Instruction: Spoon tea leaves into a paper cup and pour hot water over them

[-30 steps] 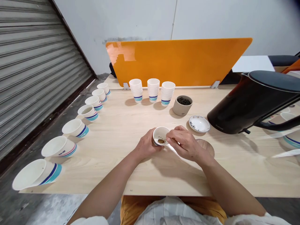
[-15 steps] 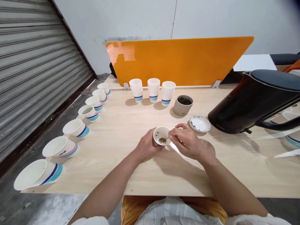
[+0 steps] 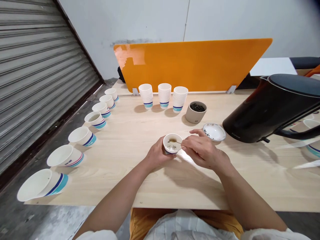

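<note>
Wooden tabletop point(image 3: 125, 150), twelve o'clock: your left hand point(image 3: 158, 153) clasps a paper cup point(image 3: 172, 148), your right hand point(image 3: 203, 153) pinches a thin spoon point(image 3: 177, 142) in it. Hold that cup level!

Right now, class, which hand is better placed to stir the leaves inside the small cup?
Right, probably: the right hand pinches a thin utensil with its tip over the paper cup, while the left hand is occupied cradling that cup.

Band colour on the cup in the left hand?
Blue, near the base of the white cup; head view, partly hidden by the hand.
</note>
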The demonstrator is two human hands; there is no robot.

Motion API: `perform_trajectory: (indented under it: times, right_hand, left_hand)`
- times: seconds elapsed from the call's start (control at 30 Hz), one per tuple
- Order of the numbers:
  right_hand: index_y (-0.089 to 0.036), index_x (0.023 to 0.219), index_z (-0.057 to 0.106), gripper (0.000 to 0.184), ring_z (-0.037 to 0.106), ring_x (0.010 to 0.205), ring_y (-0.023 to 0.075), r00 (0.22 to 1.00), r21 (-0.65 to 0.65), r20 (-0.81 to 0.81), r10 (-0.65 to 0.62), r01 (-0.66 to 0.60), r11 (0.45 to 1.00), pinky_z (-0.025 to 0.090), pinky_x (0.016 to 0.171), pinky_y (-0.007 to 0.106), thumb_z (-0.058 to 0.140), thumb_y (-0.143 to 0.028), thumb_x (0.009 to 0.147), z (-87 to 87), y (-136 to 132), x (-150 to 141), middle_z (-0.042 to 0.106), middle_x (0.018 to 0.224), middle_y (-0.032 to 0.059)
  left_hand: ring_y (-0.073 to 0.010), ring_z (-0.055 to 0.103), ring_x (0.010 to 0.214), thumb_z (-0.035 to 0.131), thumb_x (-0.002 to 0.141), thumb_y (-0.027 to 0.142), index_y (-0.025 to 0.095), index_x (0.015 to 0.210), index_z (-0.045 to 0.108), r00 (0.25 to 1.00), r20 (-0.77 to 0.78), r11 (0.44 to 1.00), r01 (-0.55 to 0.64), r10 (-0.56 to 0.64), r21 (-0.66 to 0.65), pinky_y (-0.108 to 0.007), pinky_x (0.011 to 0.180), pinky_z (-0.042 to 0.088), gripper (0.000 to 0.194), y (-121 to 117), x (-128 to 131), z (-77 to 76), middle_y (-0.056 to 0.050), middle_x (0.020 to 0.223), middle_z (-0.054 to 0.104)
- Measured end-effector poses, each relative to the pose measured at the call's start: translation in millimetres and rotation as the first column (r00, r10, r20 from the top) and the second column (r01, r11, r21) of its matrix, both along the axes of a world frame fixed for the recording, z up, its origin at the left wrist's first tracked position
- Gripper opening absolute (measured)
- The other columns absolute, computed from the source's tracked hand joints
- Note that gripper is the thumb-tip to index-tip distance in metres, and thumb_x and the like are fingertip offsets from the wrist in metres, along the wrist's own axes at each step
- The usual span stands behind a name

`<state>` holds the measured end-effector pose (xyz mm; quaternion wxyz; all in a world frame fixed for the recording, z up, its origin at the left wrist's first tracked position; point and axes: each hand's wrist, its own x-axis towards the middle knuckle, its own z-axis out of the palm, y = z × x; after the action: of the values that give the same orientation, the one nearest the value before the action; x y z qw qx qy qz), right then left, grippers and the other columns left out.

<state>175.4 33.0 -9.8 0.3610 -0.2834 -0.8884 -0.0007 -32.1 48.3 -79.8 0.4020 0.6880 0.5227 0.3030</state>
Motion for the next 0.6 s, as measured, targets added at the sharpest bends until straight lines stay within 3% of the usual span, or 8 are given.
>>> perform_trajectory:
  times: [0.2, 0.37, 0.6]
  right_hand:
    - [-0.019, 0.092, 0.057, 0.013, 0.060, 0.068, 0.0118, 0.989, -0.032, 0.140, 0.038, -0.034, 0.999, 0.037, 0.100, 0.042, 0.046, -0.015, 0.097, -0.7, 1.1, -1.7, 0.069, 0.078, -0.0002]
    - [-0.019, 0.093, 0.058, 0.010, 0.060, 0.069, 0.0112, 0.998, -0.038, 0.051, 0.044, -0.042, 0.998, 0.034, 0.102, 0.042, 0.049, -0.015, 0.096, -2.0, 3.6, 2.7, 0.067, 0.076, -0.0012]
    - [-0.020, 0.092, 0.060, 0.014, 0.061, 0.076, 0.0128, 0.992, -0.112, 0.081, 0.102, -0.092, 0.989, 0.030, 0.106, 0.045, 0.047, -0.018, 0.098, -1.2, 3.8, 5.1, 0.067, 0.079, 0.0002]
  left_hand:
    - [-0.0218, 0.059, 0.110, 0.076, 0.063, 0.029, 0.022, 0.131, 0.049, 1.000, 0.009, 1.000, -0.015, 0.015, 0.011, -0.033, 0.093, 0.049, 0.074, 0.9, 0.6, -0.4, -0.003, 0.123, 0.061]
    - [-0.0201, 0.057, 0.116, 0.077, 0.064, 0.029, 0.028, 0.133, 0.048, 1.000, -0.007, 0.998, 0.001, -0.001, 0.061, -0.030, 0.095, 0.048, 0.075, 0.6, -1.4, -3.2, 0.000, 0.129, 0.058]
    - [-0.0208, 0.056, 0.117, 0.076, 0.068, 0.036, 0.027, 0.134, 0.049, 1.000, -0.012, 0.993, 0.018, -0.017, 0.117, -0.029, 0.096, 0.047, 0.071, 0.1, -3.2, -3.6, -0.002, 0.132, 0.056]
